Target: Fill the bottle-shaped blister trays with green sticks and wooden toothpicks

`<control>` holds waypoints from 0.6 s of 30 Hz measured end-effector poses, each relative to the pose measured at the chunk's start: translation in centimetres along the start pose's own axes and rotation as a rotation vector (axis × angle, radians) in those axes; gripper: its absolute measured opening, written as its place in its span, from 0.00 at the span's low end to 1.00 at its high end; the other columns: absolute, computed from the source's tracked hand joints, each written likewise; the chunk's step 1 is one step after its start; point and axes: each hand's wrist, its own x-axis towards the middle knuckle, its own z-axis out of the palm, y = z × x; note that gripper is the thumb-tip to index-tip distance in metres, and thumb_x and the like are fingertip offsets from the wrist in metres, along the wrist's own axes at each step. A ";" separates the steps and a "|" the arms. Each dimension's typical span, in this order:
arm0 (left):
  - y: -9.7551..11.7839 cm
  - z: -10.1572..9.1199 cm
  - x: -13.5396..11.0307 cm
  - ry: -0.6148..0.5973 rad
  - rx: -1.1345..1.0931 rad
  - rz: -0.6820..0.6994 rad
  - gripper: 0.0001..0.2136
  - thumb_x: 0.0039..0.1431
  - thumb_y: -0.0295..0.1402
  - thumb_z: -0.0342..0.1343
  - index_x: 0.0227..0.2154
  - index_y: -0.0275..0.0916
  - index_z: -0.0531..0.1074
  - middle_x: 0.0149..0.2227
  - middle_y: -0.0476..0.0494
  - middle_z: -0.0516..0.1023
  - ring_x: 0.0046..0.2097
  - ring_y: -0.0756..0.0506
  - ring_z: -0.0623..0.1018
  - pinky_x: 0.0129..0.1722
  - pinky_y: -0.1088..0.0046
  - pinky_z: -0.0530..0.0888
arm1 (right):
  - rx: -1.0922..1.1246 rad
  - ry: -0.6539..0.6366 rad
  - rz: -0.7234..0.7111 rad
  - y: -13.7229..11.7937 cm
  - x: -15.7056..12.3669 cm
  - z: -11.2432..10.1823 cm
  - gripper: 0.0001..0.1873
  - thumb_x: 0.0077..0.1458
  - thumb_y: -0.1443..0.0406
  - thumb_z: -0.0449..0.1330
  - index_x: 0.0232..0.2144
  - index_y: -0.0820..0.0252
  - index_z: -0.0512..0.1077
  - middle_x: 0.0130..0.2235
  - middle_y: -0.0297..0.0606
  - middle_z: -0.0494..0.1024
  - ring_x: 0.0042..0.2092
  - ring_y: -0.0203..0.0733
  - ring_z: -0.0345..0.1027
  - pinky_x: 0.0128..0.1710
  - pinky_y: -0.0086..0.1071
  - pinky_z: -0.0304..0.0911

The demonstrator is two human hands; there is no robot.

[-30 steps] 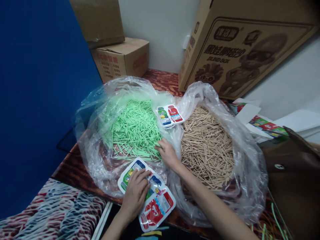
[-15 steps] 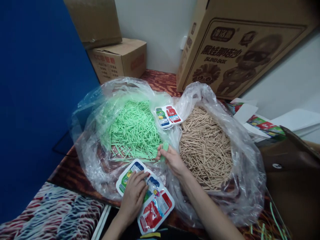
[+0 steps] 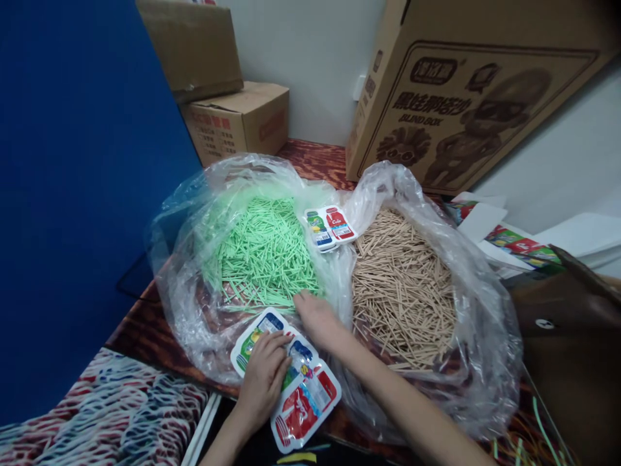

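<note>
My left hand [image 3: 266,372] lies flat with extended fingers across a printed plastic package [image 3: 310,401] with a white rim, showing green and red bottle shapes. Just above it, my right hand [image 3: 315,317] is at the near edge of a pile of thin green candy-like sticks [image 3: 272,249] in a clear plastic bag [image 3: 182,323]. Its fingers point down and are hidden by the back of the hand, so what they hold does not show. Brown sticks [image 3: 402,291] fill a second clear bag [image 3: 490,343] on the right.
Two small printed packs [image 3: 332,228] lie stacked between the bags. Cardboard boxes [image 3: 264,116] stand at the back left, and a large blind-box carton [image 3: 436,116] leans at the back right. A blue panel [image 3: 72,194] borders the left; a brown container [image 3: 557,317] is at right.
My right hand has moved left and turned over; the green sticks seen in its fingers before are now out of sight. My left hand stays on the package. The view has shifted slightly.
</note>
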 end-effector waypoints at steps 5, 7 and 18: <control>-0.3 0.2 -0.1 0.023 0.018 0.034 0.07 0.63 0.28 0.48 0.38 0.40 0.71 0.48 0.40 0.77 0.54 0.40 0.72 0.56 0.50 0.67 | -0.072 -0.039 0.043 0.0 0.8 -0.2 0.05 0.58 0.72 0.51 0.36 0.61 0.66 0.40 0.45 0.72 0.39 0.44 0.69 0.37 0.34 0.62; -0.5 0.3 0.0 0.028 0.025 0.054 0.06 0.63 0.29 0.49 0.35 0.40 0.71 0.48 0.40 0.78 0.53 0.40 0.73 0.56 0.50 0.67 | 0.268 0.062 0.141 0.8 0.9 -0.2 0.03 0.58 0.70 0.51 0.32 0.59 0.64 0.36 0.40 0.73 0.37 0.41 0.68 0.36 0.32 0.62; -1.4 0.1 0.0 0.002 0.075 0.129 0.08 0.61 0.31 0.50 0.40 0.41 0.73 0.49 0.39 0.78 0.53 0.39 0.74 0.55 0.52 0.69 | 1.831 0.054 0.497 1.5 -0.7 0.0 0.22 0.36 0.54 0.71 0.28 0.58 0.66 0.22 0.31 0.74 0.24 0.37 0.69 0.28 0.33 0.67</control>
